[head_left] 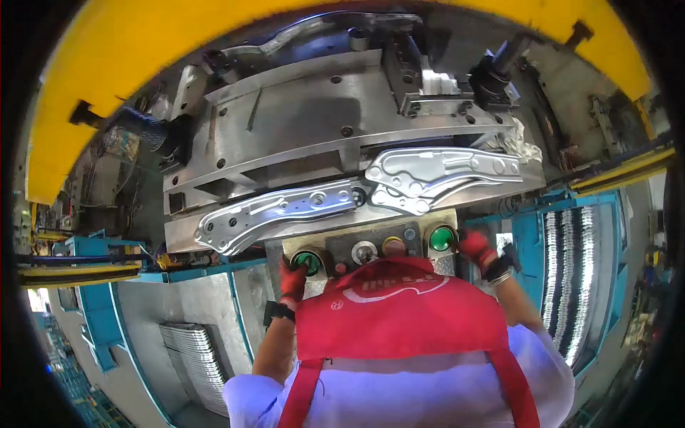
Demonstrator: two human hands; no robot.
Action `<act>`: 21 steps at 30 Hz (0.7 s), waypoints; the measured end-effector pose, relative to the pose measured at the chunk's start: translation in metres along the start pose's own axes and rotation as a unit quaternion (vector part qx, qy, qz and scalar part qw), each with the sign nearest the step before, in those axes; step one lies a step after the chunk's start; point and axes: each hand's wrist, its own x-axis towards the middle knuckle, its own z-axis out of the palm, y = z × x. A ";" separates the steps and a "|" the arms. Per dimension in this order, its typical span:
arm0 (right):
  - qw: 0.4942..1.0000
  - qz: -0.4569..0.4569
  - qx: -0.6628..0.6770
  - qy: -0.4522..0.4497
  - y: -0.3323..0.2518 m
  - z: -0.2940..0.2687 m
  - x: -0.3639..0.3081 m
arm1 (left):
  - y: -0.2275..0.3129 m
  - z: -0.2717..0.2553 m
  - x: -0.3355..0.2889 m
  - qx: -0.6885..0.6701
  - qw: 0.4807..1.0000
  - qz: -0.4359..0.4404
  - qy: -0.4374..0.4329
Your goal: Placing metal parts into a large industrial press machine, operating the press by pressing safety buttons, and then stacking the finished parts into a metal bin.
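My left hand [291, 279], in a red glove with dark fingertips, is at the left green push button [307, 264]. Its fingers reach over the button's round housing, apart and holding nothing. Beside the right green push button [442, 238] is my right hand [477, 248], also gloved in red. Its fingers stretch toward the housing's edge, though they show only in part. Both buttons sit on a control panel [342, 246] in front of my red apron. Beyond it, a long silver stamped metal part [282, 208] lies on the press ledge, left of overlapping silver stamped parts [442, 171].
A large steel die [292, 114] fills the press bed beneath a yellow press frame [214, 28]. Stacked metal parts [193, 357] stand in a bin at lower left, with rows of parts [569, 278] in a blue rack [528, 264] at right. White cloth [524, 143] lies by the die's right end.
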 end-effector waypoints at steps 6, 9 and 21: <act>0.888 -0.292 -0.261 0.242 -0.061 -0.089 0.037 | 0.003 0.003 -0.002 -0.010 0.996 0.087 0.013; 0.848 -0.289 -0.394 0.207 -0.072 -0.105 0.078 | -0.005 -0.006 0.001 0.036 0.996 0.077 -0.006; 0.808 -0.328 -0.458 0.170 -0.099 -0.106 0.085 | -0.022 -0.018 -0.030 0.044 0.991 0.045 0.121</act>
